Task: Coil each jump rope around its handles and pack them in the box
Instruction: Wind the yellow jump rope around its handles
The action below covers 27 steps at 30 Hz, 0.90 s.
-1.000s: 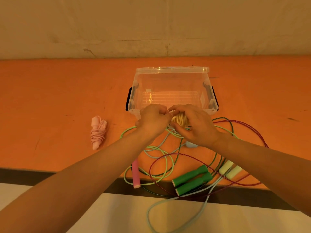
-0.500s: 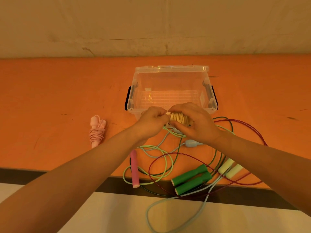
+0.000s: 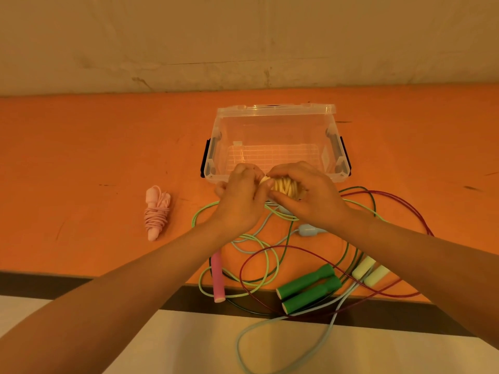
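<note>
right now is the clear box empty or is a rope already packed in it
Empty. Through the clear box only its bare ribbed floor shows. The coiled pink rope lies on the table left of it.

I hold a cream jump rope (image 3: 285, 186), wound into a tight bundle, just at the near wall of the clear box (image 3: 275, 122), which stands open on the orange table. To my left a pink rope (image 3: 157, 214) lies coiled around its handles. Near me loose ropes tangle: green handles (image 3: 310, 288) side by side, pale yellow handles (image 3: 371, 271), one pink handle (image 3: 218, 278), and what may be a light blue handle (image 3: 307, 230).
</note>
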Each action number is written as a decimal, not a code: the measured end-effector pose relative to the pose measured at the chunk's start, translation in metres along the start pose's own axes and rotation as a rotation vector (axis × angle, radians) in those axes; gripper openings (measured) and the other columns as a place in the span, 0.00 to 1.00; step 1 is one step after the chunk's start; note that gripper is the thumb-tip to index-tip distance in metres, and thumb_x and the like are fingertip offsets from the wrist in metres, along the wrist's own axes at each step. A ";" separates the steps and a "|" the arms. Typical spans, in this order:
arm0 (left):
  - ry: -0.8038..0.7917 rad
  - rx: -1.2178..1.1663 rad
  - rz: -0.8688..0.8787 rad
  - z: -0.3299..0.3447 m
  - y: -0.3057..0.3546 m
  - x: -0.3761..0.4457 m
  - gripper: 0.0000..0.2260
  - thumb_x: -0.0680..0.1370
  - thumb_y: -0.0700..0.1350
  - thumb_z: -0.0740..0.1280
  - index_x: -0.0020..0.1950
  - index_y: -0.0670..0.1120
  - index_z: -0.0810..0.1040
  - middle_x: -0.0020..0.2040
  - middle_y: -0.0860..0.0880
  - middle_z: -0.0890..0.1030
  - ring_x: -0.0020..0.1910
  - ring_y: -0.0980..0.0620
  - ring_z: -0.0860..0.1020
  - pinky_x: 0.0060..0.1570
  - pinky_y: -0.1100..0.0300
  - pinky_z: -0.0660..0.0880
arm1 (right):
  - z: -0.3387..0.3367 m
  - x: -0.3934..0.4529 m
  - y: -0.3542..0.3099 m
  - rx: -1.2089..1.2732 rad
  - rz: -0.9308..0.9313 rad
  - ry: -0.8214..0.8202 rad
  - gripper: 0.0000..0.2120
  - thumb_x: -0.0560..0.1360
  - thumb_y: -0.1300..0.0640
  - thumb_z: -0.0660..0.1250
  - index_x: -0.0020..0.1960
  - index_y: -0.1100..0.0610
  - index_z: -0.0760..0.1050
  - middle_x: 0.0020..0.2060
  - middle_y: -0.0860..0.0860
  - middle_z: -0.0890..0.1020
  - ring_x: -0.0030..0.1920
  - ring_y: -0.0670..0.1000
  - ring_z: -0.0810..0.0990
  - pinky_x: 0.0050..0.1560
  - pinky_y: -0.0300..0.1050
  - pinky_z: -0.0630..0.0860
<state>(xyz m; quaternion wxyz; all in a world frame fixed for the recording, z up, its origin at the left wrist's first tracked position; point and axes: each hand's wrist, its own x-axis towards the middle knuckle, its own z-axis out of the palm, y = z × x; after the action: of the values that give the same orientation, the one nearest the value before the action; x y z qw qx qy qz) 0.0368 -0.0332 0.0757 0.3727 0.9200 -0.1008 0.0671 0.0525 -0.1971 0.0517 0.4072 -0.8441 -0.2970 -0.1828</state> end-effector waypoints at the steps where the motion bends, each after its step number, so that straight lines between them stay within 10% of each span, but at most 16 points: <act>1: 0.047 0.060 0.054 0.001 0.001 -0.003 0.05 0.80 0.43 0.62 0.45 0.45 0.73 0.51 0.50 0.71 0.54 0.52 0.72 0.53 0.53 0.62 | 0.000 0.000 -0.001 -0.004 0.009 -0.006 0.18 0.72 0.46 0.66 0.56 0.56 0.79 0.50 0.47 0.81 0.50 0.48 0.77 0.50 0.47 0.75; 5: 0.164 0.247 0.227 0.009 0.000 -0.007 0.03 0.76 0.38 0.62 0.46 0.40 0.75 0.50 0.43 0.74 0.49 0.56 0.68 0.38 0.59 0.47 | 0.002 -0.002 0.001 -0.075 0.008 -0.031 0.19 0.71 0.46 0.66 0.58 0.56 0.78 0.51 0.48 0.81 0.50 0.49 0.77 0.49 0.47 0.75; 12: 0.171 0.235 0.166 0.004 0.005 0.000 0.08 0.73 0.35 0.67 0.42 0.47 0.71 0.51 0.45 0.76 0.48 0.46 0.75 0.43 0.62 0.50 | 0.003 0.000 0.004 -0.181 -0.039 -0.041 0.22 0.71 0.46 0.65 0.59 0.57 0.78 0.52 0.51 0.82 0.50 0.53 0.78 0.47 0.47 0.75; 16: 0.142 0.216 0.254 0.004 0.002 0.000 0.03 0.71 0.32 0.68 0.43 0.37 0.76 0.48 0.40 0.77 0.42 0.41 0.78 0.51 0.52 0.70 | 0.002 0.001 0.003 -0.213 -0.052 -0.068 0.22 0.71 0.46 0.64 0.59 0.58 0.78 0.51 0.50 0.82 0.48 0.53 0.79 0.45 0.46 0.75; 20: 0.166 0.286 0.307 0.006 0.000 -0.002 0.05 0.71 0.38 0.65 0.42 0.36 0.75 0.48 0.41 0.77 0.31 0.43 0.77 0.25 0.55 0.73 | 0.001 0.001 0.002 -0.226 -0.075 -0.075 0.20 0.71 0.48 0.65 0.59 0.57 0.77 0.49 0.49 0.82 0.47 0.52 0.78 0.42 0.46 0.74; 27: 0.190 0.339 0.349 0.005 -0.001 -0.001 0.13 0.72 0.45 0.57 0.44 0.36 0.74 0.48 0.41 0.76 0.26 0.46 0.74 0.22 0.64 0.61 | 0.000 0.008 0.009 -0.247 -0.160 -0.110 0.18 0.71 0.51 0.68 0.58 0.58 0.76 0.50 0.50 0.81 0.47 0.53 0.78 0.45 0.49 0.75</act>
<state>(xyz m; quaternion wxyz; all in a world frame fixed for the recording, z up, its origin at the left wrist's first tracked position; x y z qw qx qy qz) 0.0368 -0.0354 0.0713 0.2036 0.9276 -0.2097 0.2326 0.0645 -0.1981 0.0511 0.2676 -0.8701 -0.3605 -0.2031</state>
